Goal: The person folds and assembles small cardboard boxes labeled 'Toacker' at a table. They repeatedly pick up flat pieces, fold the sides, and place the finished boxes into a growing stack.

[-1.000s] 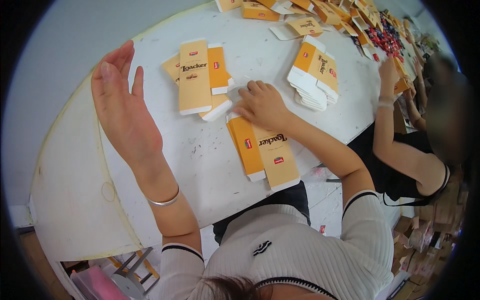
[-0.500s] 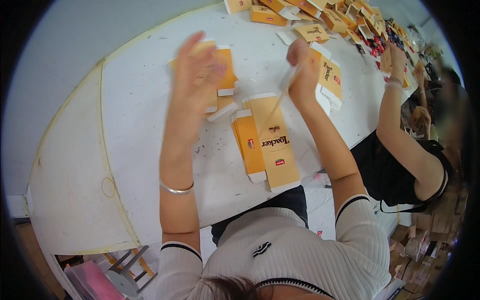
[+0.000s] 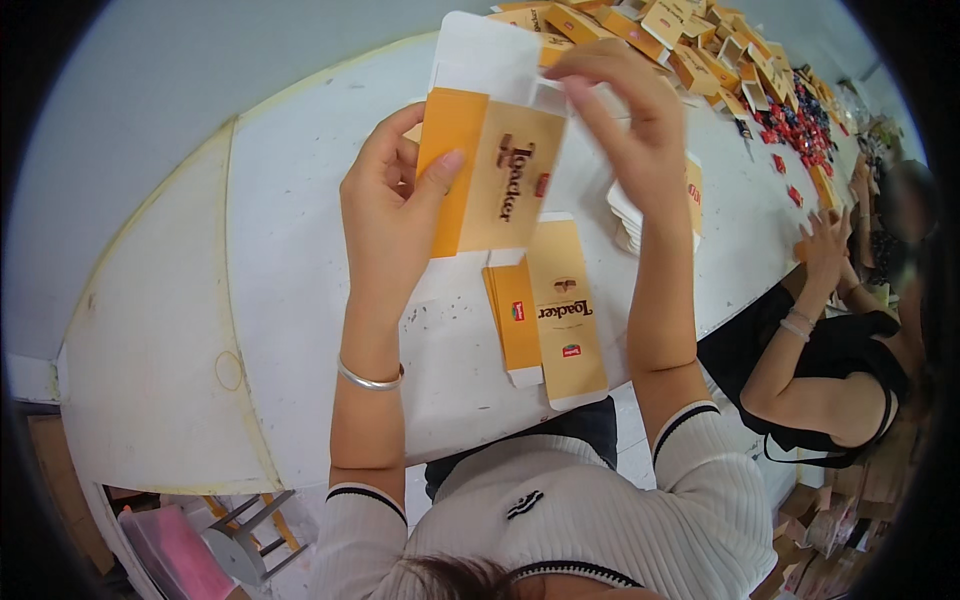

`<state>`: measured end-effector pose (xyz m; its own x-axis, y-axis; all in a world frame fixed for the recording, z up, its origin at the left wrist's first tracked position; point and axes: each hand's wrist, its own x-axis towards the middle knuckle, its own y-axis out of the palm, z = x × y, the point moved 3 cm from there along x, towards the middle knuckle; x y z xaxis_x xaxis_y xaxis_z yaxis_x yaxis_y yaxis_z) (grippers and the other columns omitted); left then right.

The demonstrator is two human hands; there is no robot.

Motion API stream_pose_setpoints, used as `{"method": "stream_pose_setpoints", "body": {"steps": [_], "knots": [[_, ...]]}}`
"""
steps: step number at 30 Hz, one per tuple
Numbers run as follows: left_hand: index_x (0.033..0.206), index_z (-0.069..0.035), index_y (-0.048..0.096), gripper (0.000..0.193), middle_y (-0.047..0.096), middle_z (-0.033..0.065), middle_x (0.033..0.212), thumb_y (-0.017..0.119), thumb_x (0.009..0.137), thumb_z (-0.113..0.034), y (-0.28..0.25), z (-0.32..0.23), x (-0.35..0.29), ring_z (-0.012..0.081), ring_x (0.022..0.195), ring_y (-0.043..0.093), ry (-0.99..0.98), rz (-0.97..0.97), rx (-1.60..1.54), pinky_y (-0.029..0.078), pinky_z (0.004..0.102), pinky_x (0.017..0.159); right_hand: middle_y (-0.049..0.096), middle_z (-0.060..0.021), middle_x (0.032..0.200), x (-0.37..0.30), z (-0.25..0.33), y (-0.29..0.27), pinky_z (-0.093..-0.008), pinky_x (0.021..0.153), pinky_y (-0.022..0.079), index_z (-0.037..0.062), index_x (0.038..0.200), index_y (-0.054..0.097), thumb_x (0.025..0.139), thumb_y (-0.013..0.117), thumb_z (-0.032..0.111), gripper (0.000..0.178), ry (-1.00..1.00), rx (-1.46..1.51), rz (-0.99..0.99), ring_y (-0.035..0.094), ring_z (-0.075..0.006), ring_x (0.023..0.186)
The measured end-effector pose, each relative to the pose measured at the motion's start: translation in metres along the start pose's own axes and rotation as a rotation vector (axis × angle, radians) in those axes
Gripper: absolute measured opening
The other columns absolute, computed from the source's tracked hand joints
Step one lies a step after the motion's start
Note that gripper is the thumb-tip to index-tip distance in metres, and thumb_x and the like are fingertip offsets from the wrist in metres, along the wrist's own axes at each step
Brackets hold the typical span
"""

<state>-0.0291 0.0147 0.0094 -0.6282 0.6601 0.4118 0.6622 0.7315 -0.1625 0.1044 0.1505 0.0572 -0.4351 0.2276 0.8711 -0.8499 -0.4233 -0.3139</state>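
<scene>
My left hand grips a yellow and orange carton by its left side, thumb on the front and fingers behind. The carton is tilted above the table, and a long white end flap sticks up from its top. At the carton's top right corner is my right hand, slightly blurred, its thumb and fingers bent together at a small white flap. Below the held carton lies a flat stack of folded cartons at the table's near edge. Another flat stack is partly hidden behind my right forearm.
A heap of opened cartons covers the far right of the white table. Red and dark wrapped pieces lie beside it. Another person works at the right. A grey stool stands at the lower left.
Both hands were blurred and apart; they have come together at one carton, now raised in my left hand with its flap up. The other person's arms have lowered.
</scene>
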Motion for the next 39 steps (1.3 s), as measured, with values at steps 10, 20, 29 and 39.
{"method": "stream_pose_setpoints", "body": {"steps": [10, 20, 29, 39], "knots": [[0.117, 0.000, 0.048, 0.043, 0.057, 0.0071, 0.085, 0.063, 0.077, -0.009, 0.015, 0.001, -0.006, 0.0130, 0.076, 0.055, 0.126, -0.064, -0.084, 0.045, 0.0236, 0.064, 0.049, -0.0062, 0.068, -0.012, 0.007, 0.046, -0.0332, 0.063, 0.030, 0.0034, 0.068, 0.057, 0.074, 0.063, 0.016, 0.016, 0.074, -0.390, -0.066, 0.044, -0.0208, 0.066], [0.135, 0.000, 0.000, 0.105, 0.040, 0.0209, 0.122, 0.074, 0.064, -0.021, 0.037, -0.009, -0.015, 0.0318, 0.112, 0.045, 0.046, 0.187, 0.366, 0.041, 0.0358, 0.089, 0.042, -0.0030, 0.059, -0.016, 0.017, 0.052, -0.0349, 0.076, 0.027, 0.0049, 0.059, 0.047, 0.073, 0.063, 0.015, 0.024, 0.196, -0.081, -0.027, 0.040, -0.0184, 0.060], [0.126, -0.001, 0.027, 0.061, 0.051, 0.0120, 0.113, 0.061, 0.075, 0.003, 0.021, -0.005, -0.007, 0.0213, 0.103, 0.053, -0.160, 0.290, -0.457, 0.045, 0.0319, 0.085, 0.041, -0.0184, 0.116, -0.008, 0.025, 0.019, -0.0383, 0.090, 0.032, 0.0034, 0.122, 0.037, 0.073, 0.066, 0.020, 0.060, -0.014, -0.233, -0.205, 0.040, -0.0271, 0.109], [0.127, -0.003, 0.032, 0.060, 0.045, 0.0078, 0.120, 0.034, 0.090, -0.051, 0.001, -0.020, -0.002, 0.0176, 0.113, 0.041, -0.143, 0.224, -0.784, 0.030, 0.0348, 0.098, 0.037, -0.0113, 0.127, -0.018, 0.014, 0.066, -0.0323, 0.095, 0.034, 0.0074, 0.137, 0.012, 0.084, 0.058, 0.018, 0.070, 0.426, 0.747, 0.081, 0.039, -0.0194, 0.116]]}}
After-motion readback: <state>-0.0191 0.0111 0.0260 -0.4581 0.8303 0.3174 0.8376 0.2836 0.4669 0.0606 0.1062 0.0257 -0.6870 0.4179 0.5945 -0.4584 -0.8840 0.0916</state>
